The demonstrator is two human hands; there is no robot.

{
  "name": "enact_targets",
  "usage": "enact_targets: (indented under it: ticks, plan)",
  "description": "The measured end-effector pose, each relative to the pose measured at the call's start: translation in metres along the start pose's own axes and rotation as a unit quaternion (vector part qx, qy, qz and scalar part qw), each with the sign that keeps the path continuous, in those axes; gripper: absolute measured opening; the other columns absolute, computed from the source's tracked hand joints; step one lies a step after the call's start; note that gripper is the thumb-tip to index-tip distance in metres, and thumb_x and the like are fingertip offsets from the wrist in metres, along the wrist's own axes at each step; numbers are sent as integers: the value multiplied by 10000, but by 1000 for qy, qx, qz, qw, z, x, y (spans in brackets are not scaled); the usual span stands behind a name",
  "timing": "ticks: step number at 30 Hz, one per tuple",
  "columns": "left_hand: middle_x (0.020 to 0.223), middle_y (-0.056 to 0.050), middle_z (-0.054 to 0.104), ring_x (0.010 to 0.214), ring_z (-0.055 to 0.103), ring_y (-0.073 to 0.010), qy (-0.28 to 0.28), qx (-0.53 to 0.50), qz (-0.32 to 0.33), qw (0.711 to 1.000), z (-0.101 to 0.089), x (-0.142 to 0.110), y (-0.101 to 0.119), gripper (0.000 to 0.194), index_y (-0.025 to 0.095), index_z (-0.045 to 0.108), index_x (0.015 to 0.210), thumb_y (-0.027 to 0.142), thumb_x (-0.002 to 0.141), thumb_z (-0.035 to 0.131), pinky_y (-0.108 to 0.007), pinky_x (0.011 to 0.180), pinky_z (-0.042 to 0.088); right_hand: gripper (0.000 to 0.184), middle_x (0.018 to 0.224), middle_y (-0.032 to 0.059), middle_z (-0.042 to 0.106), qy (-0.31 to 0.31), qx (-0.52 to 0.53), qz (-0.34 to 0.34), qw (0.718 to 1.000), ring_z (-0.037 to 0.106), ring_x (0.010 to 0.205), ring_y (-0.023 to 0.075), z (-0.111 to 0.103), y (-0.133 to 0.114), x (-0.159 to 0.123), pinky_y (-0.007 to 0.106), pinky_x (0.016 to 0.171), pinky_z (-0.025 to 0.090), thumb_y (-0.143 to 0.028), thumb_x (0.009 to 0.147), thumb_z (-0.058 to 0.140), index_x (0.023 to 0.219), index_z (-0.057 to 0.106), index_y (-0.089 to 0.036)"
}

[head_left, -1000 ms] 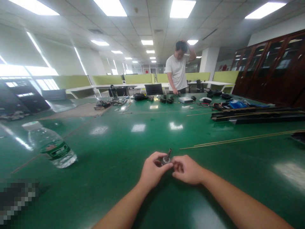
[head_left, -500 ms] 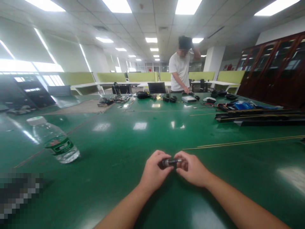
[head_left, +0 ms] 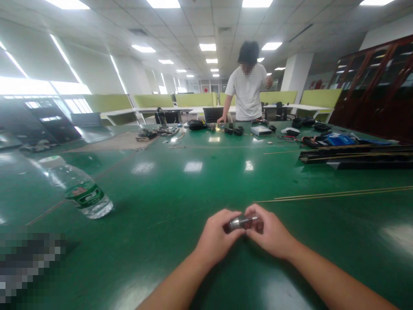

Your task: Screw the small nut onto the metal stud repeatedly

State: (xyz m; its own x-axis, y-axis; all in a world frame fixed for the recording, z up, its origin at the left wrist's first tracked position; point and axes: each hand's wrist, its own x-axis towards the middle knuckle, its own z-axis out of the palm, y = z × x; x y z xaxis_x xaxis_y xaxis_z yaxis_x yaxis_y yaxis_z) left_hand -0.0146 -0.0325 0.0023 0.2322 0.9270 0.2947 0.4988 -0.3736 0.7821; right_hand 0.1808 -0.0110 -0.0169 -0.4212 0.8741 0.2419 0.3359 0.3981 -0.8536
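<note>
A small dark cylinder with a silver metal band [head_left: 238, 222] lies crosswise between my two hands, just above the green tabletop [head_left: 180, 189]. My left hand [head_left: 217, 237] is closed around its thicker left end, thumb below and fingers above. At the thinner right end, my right hand [head_left: 271, 232] curls its fingers and thumb around the piece. Both ends are partly covered by the fingers, and its exact kind is too blurred to name.
A tilted-looking water bottle [head_left: 87, 193] stands at left, with a pixelated dark object [head_left: 29, 262] nearer. Thin brass-coloured rods [head_left: 329, 195] and black rails [head_left: 361, 156] lie at right. Beyond, a person in a white T-shirt [head_left: 247, 92] leans over small devices [head_left: 234, 130].
My hands and the cylinder appear slightly further right and lower in view. The person opposite has lowered one hand from the head and shifted the other leftward along the table.
</note>
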Motion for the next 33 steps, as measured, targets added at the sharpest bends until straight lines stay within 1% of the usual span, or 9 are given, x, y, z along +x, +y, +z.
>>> enact_targets:
  ticks: [3, 4, 8, 11, 15, 19, 25, 29, 33]
  plan:
    - [1010, -26, 708, 918, 640, -200, 10, -15, -23, 1000, 2, 0, 0, 440, 250, 675, 1104, 186, 685, 795, -295, 832, 477, 301, 858, 5, 649, 8, 10, -3, 1000, 611, 702, 150, 1, 5, 0, 235, 621, 462, -64, 727, 611, 978, 532, -211]
    - [990, -20, 706, 897, 639, -194, 12, -17, -30, 999, 3, 0, 0, 433, 240, 670, 1082, 164, 673, 790, -288, 812, 476, 313, 878, 10, 651, 9, 15, -4, 1000, 624, 737, 156, 2, 6, 0, 238, 645, 473, -53, 724, 603, 985, 529, -211]
    - [850, 14, 678, 791, 609, -157, 20, -9, -33, 999, 3, 1, 3, 241, 204, 659, 878, 104, 675, 743, -249, 712, 444, 326, 904, 19, 657, 12, 9, -15, 1000, 644, 799, 168, 1, 2, -1, 254, 702, 489, -38, 728, 589, 1003, 539, -205]
    - [835, 21, 678, 779, 607, -148, 30, -19, -34, 999, 2, 2, 4, 245, 199, 664, 870, 101, 667, 757, -238, 702, 440, 316, 903, 20, 668, 12, -8, -20, 1000, 643, 787, 170, -1, -2, -1, 260, 697, 486, -46, 741, 594, 1014, 568, -202]
    - [835, 20, 693, 775, 624, -147, 22, -35, -35, 999, 3, 0, 2, 252, 201, 682, 880, 121, 664, 784, -234, 701, 449, 333, 911, 24, 678, 18, -31, -41, 999, 643, 822, 177, -4, -7, -1, 276, 738, 488, -28, 758, 572, 1038, 617, -203]
    - [835, 13, 697, 779, 632, -149, 29, -33, -13, 999, 3, 0, 1, 222, 199, 689, 866, 137, 678, 790, -239, 708, 456, 307, 899, 21, 686, 31, -55, -63, 996, 635, 812, 177, -6, -10, -1, 274, 728, 486, -44, 746, 619, 1004, 660, -205]
    - [859, 0, 684, 813, 629, -144, 61, -34, 37, 997, 3, -1, 1, 192, 187, 670, 849, 107, 701, 763, -241, 743, 461, 220, 865, 27, 707, 33, -62, -71, 995, 647, 789, 177, -6, -16, -1, 263, 706, 489, -75, 736, 672, 919, 701, -193]
    - [865, -4, 682, 813, 628, -146, 59, -36, 43, 997, 4, -2, 1, 194, 187, 666, 858, 118, 707, 767, -244, 742, 465, 210, 881, 29, 727, 21, -58, -69, 996, 663, 805, 176, -5, -15, -1, 264, 730, 492, -80, 753, 669, 925, 716, -192]
    - [850, -8, 681, 790, 626, -151, 60, -26, 31, 997, 5, -3, -1, 179, 189, 670, 854, 150, 713, 774, -250, 717, 465, 192, 884, 29, 737, 15, -64, -59, 996, 666, 808, 180, -4, -13, -1, 274, 740, 491, -100, 777, 661, 927, 729, -199]
